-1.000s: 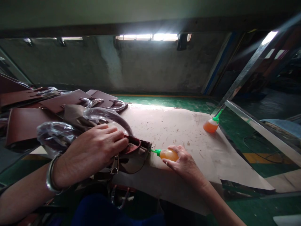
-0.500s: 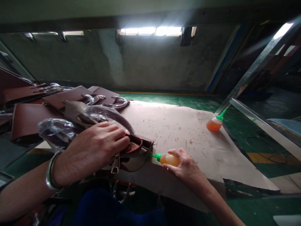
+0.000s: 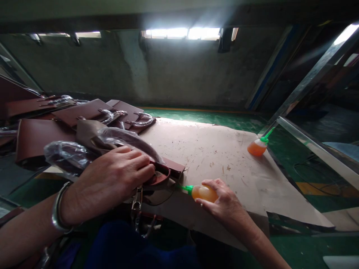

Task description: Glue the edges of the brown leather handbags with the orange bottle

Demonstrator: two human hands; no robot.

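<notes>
My left hand (image 3: 112,179) is closed on the edge of a brown handbag (image 3: 159,177), close to its zipped opening. A metal clasp (image 3: 137,203) hangs from the bag below my fingers. Plastic film covers the bag's curved handle (image 3: 131,140). In my right hand (image 3: 224,200) is a squeeze bottle (image 3: 204,193) of orange liquid, lying on its side with fingers wrapped round it. Its green nozzle (image 3: 187,188) points left at the bag's right end; whether the tip touches the bag I cannot tell.
Several brown handbags (image 3: 81,112) with wrapped handles are heaped at the left. A second squeeze bottle (image 3: 256,148) of orange liquid stands at the right of the paper-covered table (image 3: 202,149). Beyond it runs a metal frame (image 3: 314,145).
Both hands keep their holds and the nozzle stays at the bag's right end. The bottle and right hand sit very slightly lower and further right. The view has shifted a little.
</notes>
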